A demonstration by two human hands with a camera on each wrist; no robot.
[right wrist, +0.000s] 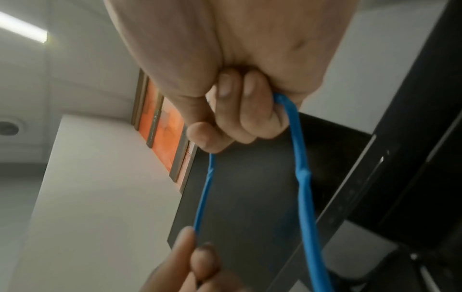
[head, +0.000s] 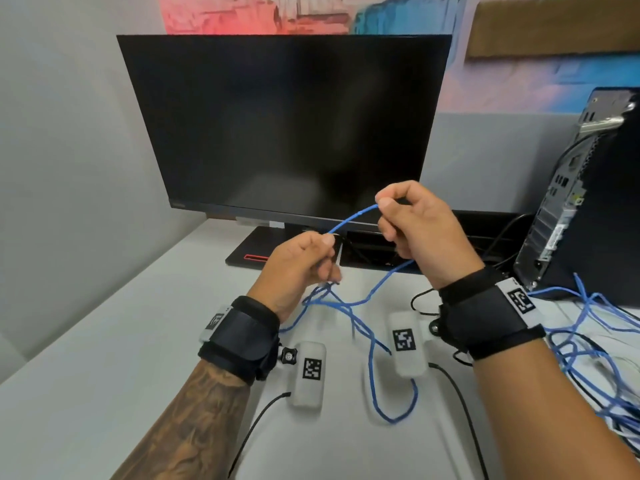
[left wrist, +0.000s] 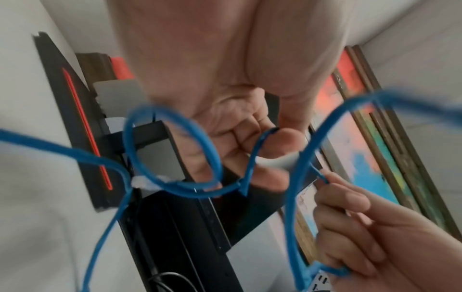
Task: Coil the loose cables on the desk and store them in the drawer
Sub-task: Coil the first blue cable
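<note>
The cable [head: 351,220] is thin, blue and kinked. My left hand [head: 300,263] and right hand [head: 417,225] each pinch it, a short span taut between the grips, the rest trailing below onto the desk [head: 104,358]. I'd feed even loops leftward, untwisting as I go.

A dark monitor [head: 284,126] stood at the back edge of the desk [head: 86,375], its black base [head: 256,249] marked by a red stripe. A computer tower [head: 585,199] stood at the desk's right edge, its rear ports facing the monitor. On the wall behind hung a painting [head: 277,12] in red and blue, with a brown board [head: 554,26] beside it to the right.
</note>
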